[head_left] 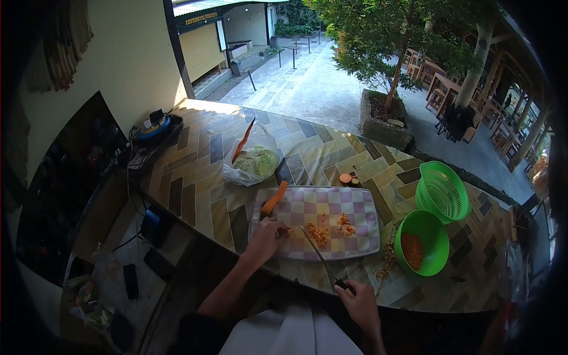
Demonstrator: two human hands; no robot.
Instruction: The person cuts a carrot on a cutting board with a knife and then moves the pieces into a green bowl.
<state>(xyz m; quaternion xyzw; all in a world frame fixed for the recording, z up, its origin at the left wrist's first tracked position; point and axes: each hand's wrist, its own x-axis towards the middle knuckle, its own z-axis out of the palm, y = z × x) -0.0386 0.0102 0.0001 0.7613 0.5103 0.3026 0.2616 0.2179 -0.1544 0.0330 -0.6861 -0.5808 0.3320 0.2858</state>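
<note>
My right hand (358, 300) is closed round the dark handle of a knife (318, 251), whose blade points up and left over the checkered cutting board (361, 204). My left hand (268, 236) rests at the board's left edge with its fingers bent together; what they hold, if anything, is too small to tell. Just above it lies a piece of carrot (274, 198). Small piles of chopped carrot (318, 235) lie on the board, right of the blade tip. A green bowl (435, 251) with orange bits inside stands to the right of the board.
A green colander (442, 190) touches the bowl. Behind the board, a plastic bag (234, 174) holds a cabbage (258, 161) and a long carrot (244, 141). Carrot end pieces (345, 177) lie past the board. Phones (131, 281) are at the lower left.
</note>
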